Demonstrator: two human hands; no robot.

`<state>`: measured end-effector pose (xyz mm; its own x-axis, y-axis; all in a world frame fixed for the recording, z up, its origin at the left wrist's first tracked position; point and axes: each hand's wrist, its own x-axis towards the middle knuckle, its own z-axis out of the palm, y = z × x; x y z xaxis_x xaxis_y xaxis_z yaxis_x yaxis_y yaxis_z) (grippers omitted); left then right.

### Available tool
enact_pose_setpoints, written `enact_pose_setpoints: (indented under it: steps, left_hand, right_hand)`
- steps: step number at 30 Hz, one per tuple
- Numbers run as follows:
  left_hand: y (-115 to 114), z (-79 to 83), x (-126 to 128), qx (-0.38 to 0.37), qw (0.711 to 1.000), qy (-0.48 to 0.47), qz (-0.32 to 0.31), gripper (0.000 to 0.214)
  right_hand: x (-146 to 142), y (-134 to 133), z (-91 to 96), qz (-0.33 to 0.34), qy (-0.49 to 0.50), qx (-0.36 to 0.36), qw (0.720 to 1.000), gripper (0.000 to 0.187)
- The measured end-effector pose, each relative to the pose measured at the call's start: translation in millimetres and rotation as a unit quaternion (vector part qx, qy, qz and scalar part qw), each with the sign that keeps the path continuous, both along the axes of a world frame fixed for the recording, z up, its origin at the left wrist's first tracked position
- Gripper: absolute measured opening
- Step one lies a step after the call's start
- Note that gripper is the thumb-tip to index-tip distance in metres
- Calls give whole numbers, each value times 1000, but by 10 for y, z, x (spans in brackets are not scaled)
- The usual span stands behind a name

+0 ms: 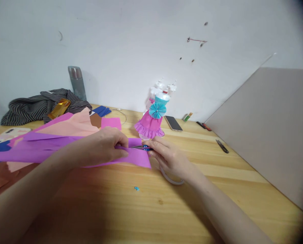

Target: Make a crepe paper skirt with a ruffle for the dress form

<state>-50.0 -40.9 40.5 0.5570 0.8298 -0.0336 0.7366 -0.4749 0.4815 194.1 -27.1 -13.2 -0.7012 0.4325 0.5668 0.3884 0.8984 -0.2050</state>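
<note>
A long purple sheet of crepe-like paper (138,158) lies across the table's middle and left. My left hand (108,144) is closed on this paper, pinching it between thumb and fingers. In my right hand (166,154) is a pair of scissors (146,148) with blue handles, its blades pointing left into a slit in the paper. Part of the blades is hidden by the sheet. Behind my hands stands a small dress form (151,118) with a turquoise top, a turquoise pleated rosette and a pink ruffled skirt.
Peach paper (72,125), a pink piece (111,122), a striped cloth (29,106) and a grey bottle (77,83) are at the left. A phone (173,123) and a black cutter (222,146) lie right. A white ring (172,180) is under my right wrist; blue scraps (136,188) lie in front.
</note>
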Motion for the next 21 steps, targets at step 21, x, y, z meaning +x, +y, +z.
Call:
enact_pose_setpoints:
  steps: [21]
  left_hand:
    - [-34,34,86,21,999,-28,21,18]
  right_hand:
    - [-22,-40,-17,-25,2,27,999,28]
